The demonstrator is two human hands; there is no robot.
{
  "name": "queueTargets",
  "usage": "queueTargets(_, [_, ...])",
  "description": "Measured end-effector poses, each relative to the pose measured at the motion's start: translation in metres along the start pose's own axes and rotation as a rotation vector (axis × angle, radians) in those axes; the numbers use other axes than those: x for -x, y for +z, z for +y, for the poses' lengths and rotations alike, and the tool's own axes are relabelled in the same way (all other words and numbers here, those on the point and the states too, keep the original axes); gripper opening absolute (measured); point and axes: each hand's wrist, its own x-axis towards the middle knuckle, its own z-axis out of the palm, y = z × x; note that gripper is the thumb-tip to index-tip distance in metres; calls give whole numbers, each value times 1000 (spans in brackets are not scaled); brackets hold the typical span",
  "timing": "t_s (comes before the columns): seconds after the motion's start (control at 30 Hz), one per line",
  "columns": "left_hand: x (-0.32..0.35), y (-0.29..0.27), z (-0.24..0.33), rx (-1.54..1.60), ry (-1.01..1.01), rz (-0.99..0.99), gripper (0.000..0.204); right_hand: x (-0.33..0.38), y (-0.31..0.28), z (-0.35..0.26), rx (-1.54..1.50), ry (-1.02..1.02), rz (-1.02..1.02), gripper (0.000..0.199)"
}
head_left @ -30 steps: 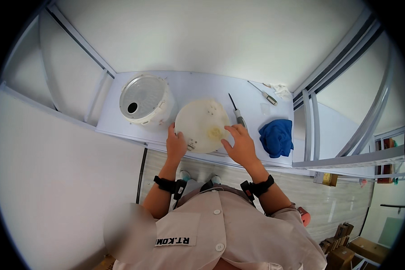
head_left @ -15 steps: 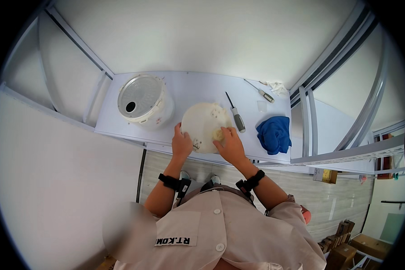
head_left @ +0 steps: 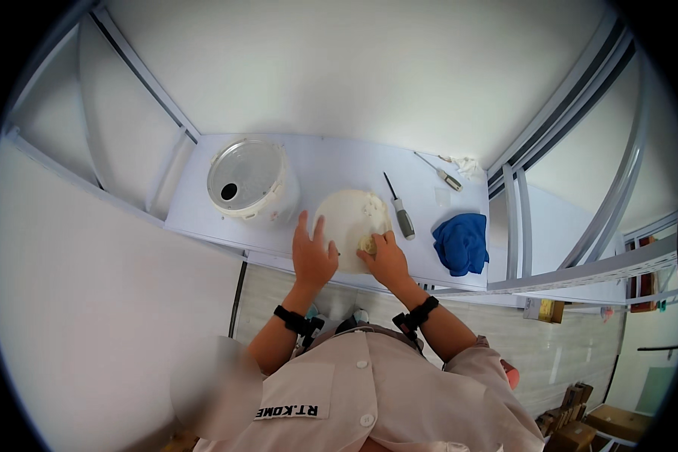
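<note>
A round cream-white lid (head_left: 339,215) with a floral print lies at the front of the white table. My left hand (head_left: 313,252) is over the lid's left side, fingers spread and nothing held. At the lid's right side, my right hand (head_left: 388,264) grips a small round cream-coloured part (head_left: 367,243) between thumb and fingers. Whether that part is seated in the lid or loose, I cannot tell. To the left stands a white cylindrical appliance body (head_left: 275,197), with a silvery round top and a dark round hole in it.
Right of the lid lies a grey-handled screwdriver (head_left: 404,218); a second screwdriver (head_left: 448,179) is farther back beside a crumpled white cloth (head_left: 467,166). A small clear piece (head_left: 443,197) lies near a bunched blue cloth (head_left: 461,243). Grey frame posts (head_left: 516,218) border the table's right end.
My left hand has let go of the lid's left edge and opened over it. The right hand stays at the small round part. The whole view has shifted slightly.
</note>
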Motion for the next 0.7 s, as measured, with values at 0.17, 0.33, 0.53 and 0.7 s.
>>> queueTargets(0.17, [-2,8,20,222,253,-307,64,-6,7,-2,-37,-15,8,52])
queueTargets(0.33, [-11,12,26,74,334,-495,82,-7,15,13,-80,-88,66,51])
queueTargets(0.53, [-17,25,16,7,322,-585,102,-12,12,14,-13,-189,150,47])
queueTargets(0.7, [-25,42,13,4,245,-570,107,-26,-2,0,198,-208,137,43])
